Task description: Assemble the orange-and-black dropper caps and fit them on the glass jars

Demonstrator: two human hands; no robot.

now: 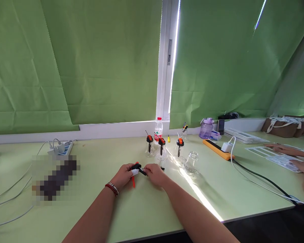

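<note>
My left hand (124,176) is closed round a small screwdriver (137,169) with a black and orange handle; a white wrap covers one fingertip. My right hand (154,174) is closed on the same tool's dark end, the two hands meeting above the pale green table (91,189). Just beyond them stand three small glass bottles (161,152), each with an orange and black screwdriver upright in it. An empty glass bottle (191,163) stands to the right of those. A tiny dark piece (162,168) lies by my right hand.
A water bottle (158,130) and a purple jug (206,128) stand at the back. A power strip (62,147) with cables lies on the left, an orange power strip (218,150) with a black cable on the right. Another person's hands (291,156) rest on sheets at far right.
</note>
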